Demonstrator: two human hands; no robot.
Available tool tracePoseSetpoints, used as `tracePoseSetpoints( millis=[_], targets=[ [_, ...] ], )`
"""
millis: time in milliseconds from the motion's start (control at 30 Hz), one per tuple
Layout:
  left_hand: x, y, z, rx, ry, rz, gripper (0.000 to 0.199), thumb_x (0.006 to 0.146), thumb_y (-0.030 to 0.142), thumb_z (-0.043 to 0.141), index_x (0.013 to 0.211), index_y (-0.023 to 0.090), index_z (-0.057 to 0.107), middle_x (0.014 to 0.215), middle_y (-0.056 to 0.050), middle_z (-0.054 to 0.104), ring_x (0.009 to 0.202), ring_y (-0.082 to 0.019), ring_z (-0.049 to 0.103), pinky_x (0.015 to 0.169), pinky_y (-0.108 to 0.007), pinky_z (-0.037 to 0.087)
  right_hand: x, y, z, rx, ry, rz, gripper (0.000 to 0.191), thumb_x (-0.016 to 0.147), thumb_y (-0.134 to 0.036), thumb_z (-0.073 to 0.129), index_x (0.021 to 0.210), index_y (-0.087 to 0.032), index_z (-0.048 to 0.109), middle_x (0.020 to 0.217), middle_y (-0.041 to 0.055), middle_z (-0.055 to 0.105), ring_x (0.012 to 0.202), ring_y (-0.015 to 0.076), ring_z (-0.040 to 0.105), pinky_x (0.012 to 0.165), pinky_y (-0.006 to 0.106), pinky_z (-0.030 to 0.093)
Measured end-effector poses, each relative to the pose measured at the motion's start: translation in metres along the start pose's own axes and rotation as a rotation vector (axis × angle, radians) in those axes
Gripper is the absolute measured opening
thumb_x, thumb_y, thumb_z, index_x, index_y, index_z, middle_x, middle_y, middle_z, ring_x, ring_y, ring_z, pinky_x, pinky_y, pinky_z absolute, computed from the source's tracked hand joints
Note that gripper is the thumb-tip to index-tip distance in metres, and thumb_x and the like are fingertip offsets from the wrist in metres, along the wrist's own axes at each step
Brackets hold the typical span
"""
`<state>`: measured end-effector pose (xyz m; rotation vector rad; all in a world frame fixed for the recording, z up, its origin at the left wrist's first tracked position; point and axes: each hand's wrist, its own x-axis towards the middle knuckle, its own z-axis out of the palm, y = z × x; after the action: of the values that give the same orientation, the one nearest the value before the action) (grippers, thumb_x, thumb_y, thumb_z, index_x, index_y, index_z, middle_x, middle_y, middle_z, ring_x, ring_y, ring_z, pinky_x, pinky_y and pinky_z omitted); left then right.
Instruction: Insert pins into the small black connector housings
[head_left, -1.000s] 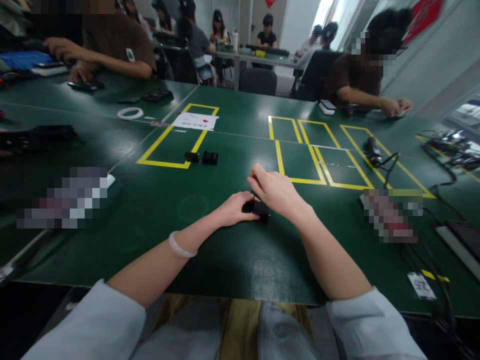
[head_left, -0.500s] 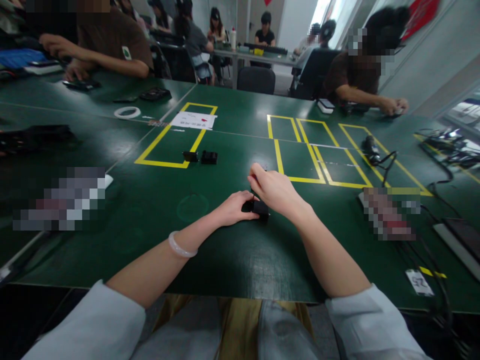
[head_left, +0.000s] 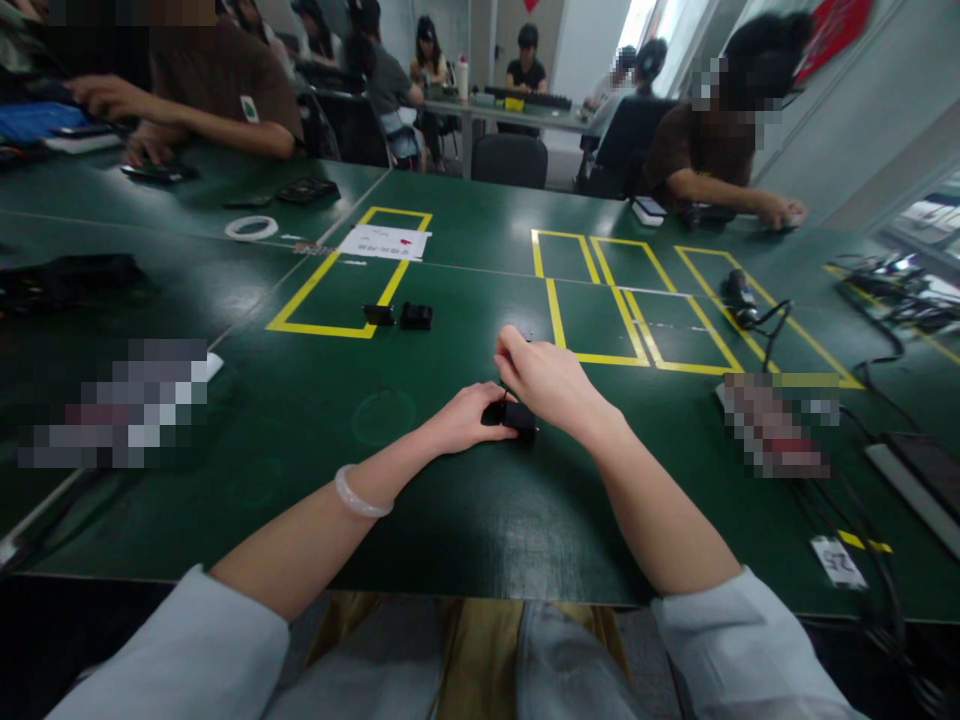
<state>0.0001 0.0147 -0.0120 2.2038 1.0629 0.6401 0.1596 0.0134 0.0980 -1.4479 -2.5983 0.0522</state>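
Note:
My left hand (head_left: pixel 474 415) is closed around a small black block-shaped part (head_left: pixel 519 421), holding it against the green table (head_left: pixel 450 530) between thumb and fingers. Right above it, my right hand (head_left: pixel 544 372) is curled in a pinch. From under its fingers a thin dark shaft (head_left: pixel 505 396) points down to the black part; the top of this slim tool is hidden in the fist. Farther off, left of my hands, lie two more small black pieces, one flat (head_left: pixel 379 315) and one blocky (head_left: pixel 416 316).
Yellow tape outlines (head_left: pixel 600 358) mark the table. A white paper sheet (head_left: pixel 386 242) and a white ring (head_left: pixel 251 229) lie at the back left. A black cylindrical device (head_left: pixel 739 297) with a cable is on the right, near a blurred-out strip (head_left: pixel 776 430). Other people sit across the table.
The view has shifted very slightly. Both hands keep the same grip and place around the black part.

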Motion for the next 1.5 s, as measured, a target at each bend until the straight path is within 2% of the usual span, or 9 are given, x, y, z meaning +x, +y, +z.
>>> tracePoseSetpoints(
  millis=[400,567,833,1500],
  targets=[
    [0.000,0.004,0.004,0.037,0.034,-0.022,0.044,0.079,0.042,0.076,0.114,0.019,0.065,0.114,-0.009,0.068,0.107,-0.030,0.062,0.093,-0.040,0.046,0.000,0.011,-0.001,0.073,-0.006,-0.048,0.022,0.099,-0.032,0.036,0.110,-0.021,0.051,0.088,0.0031,0.070,0.070,0.0158,0.059,0.057,0.027,0.022],
    [0.001,0.006,0.007,0.076,0.067,-0.020,0.040,0.080,0.044,0.074,0.111,0.020,0.065,0.108,-0.007,0.068,0.102,-0.029,0.062,0.090,-0.039,0.047,0.001,0.014,-0.001,0.080,-0.009,-0.041,0.026,0.101,-0.038,0.034,0.109,-0.021,0.053,0.088,0.0035,0.070,0.071,0.0158,0.058,0.057,0.027,0.022],
    [0.000,0.004,0.011,0.105,0.085,-0.029,0.039,0.079,0.045,0.075,0.106,0.019,0.064,0.104,-0.007,0.067,0.100,-0.028,0.061,0.089,-0.039,0.047,0.001,0.019,-0.003,0.117,-0.012,-0.044,0.022,0.099,-0.032,0.036,0.107,-0.021,0.053,0.084,0.0034,0.069,0.070,0.0152,0.057,0.057,0.026,0.024],
    [0.000,0.003,0.009,0.103,0.062,-0.025,0.042,0.079,0.046,0.075,0.111,0.021,0.063,0.108,-0.007,0.066,0.103,-0.029,0.061,0.090,-0.040,0.046,0.000,0.016,-0.005,0.086,-0.018,-0.047,0.027,0.102,-0.039,0.032,0.109,-0.022,0.052,0.086,0.0029,0.070,0.072,0.0163,0.060,0.057,0.027,0.024]
  ],
)
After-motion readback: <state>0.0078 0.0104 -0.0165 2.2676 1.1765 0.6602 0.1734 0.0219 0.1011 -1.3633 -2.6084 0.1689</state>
